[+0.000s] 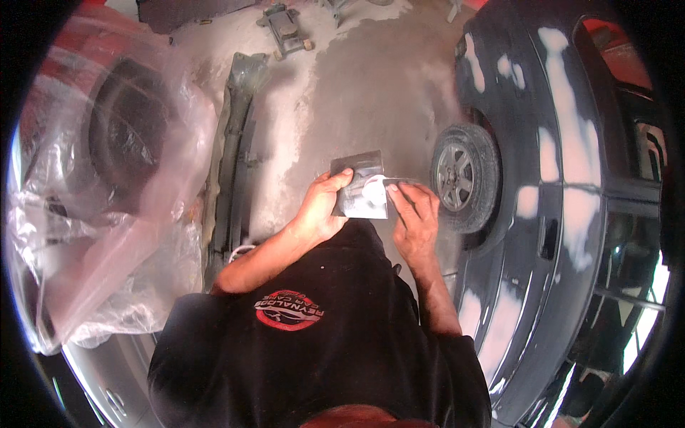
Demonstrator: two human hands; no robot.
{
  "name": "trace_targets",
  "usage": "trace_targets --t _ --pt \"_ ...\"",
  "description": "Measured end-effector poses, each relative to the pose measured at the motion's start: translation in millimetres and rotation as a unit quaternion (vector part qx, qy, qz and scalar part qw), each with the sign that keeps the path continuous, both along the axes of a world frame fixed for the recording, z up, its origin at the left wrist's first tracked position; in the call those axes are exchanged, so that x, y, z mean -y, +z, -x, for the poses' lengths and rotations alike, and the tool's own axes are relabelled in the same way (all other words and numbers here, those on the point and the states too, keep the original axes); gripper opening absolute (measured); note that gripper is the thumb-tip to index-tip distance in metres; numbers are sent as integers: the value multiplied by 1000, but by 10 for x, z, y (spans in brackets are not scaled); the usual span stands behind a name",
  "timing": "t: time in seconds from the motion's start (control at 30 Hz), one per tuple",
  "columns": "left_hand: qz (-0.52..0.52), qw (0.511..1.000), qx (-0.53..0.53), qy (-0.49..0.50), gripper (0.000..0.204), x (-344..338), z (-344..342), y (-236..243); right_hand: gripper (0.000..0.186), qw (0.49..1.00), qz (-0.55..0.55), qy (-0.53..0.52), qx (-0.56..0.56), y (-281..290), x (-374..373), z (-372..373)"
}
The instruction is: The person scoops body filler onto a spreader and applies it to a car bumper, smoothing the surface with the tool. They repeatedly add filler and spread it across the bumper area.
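My left hand (323, 205) grips a flat, shiny rectangular plate (354, 167) by its left edge, with the thumb on top. A white smear of paste (372, 190) lies on the plate. On the plate's right side, my right hand (416, 217) pinches a thin, flat spreader (401, 180), seen almost edge-on, against the paste. Fingers hide most of the spreader. Both hands are in front of my black shirt, above the floor.
A dark car (517, 143) with pale, patchy spots on its side stands at right, its wheel (464, 177) near my right hand. Clear plastic sheeting (157, 235) drapes a vehicle at left. Beside it lies a long dark bumper-like part (235, 143). A floor jack (285, 30) sits farther off.
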State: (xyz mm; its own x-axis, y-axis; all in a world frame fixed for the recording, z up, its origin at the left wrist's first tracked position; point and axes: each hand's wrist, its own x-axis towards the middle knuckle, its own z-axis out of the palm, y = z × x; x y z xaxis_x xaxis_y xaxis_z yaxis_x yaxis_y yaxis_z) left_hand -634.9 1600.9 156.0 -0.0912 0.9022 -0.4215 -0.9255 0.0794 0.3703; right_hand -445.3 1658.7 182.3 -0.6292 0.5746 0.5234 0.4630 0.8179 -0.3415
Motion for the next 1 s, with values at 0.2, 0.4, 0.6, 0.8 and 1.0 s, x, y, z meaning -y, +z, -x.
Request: trace_targets --t 0.2,0.4,0.6,0.8,1.0 --pt "-43 928 -358 95 25 -1359 478 104 53 996 67 39 40 296 -1264 550" --pt "-39 998 -32 -34 30 -2545 1032 562 47 985 -57 161 38 829 -2795 937" --pt "-54 956 -289 12 37 -3809 1458 550 52 998 -45 38 23 472 -4191 1174" --pt "-49 818 -573 -15 48 -5037 1996 461 59 991 100 84 -9 506 -5163 2291" --pt "-58 856 -511 -47 31 -6505 2823 340 60 986 120 89 76 674 -6239 2860"
